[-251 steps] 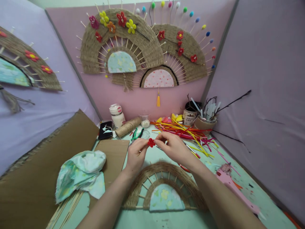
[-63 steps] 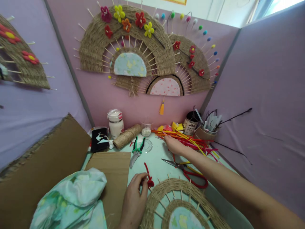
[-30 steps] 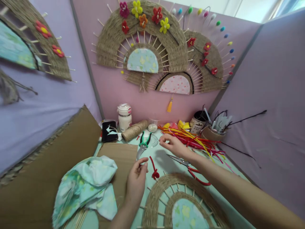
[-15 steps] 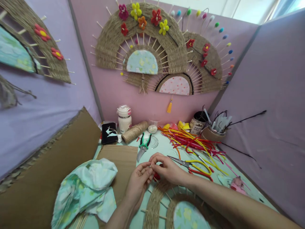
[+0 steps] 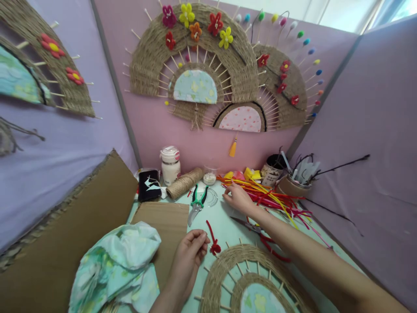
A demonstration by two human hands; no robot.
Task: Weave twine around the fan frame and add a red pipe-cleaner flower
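My left hand (image 5: pixel 193 252) is closed, thumb and fingertips pressed together; whatever may be pinched there is too small to make out. Just right of its fingertips, a red pipe-cleaner flower (image 5: pixel 215 248) with an upright-pointing red stem lies by the rim of a woven twine fan (image 5: pixel 211 278). My right hand (image 5: pixel 239 198) is stretched over the table at the left end of a heap of coloured pipe cleaners (image 5: pixel 270 195), its fingers apart with nothing visible in them. Scissors (image 5: pixel 246 224) lie partly under the right forearm.
Green-handled pruning shears (image 5: pixel 197 204), a twine roll (image 5: pixel 184 182) and a small dish of white beads (image 5: pixel 209 178) sit toward the back. Crumpled floral cloth (image 5: pixel 120 256) and cardboard (image 5: pixel 166 217) lie left. A white bottle (image 5: pixel 170 167) and a twig pot (image 5: pixel 293 184) stand by the wall.
My hands were together around the red flower. Now my right hand has moved away, up to the pipe cleaners, while my left stays low. The flower now shows beside my left hand.
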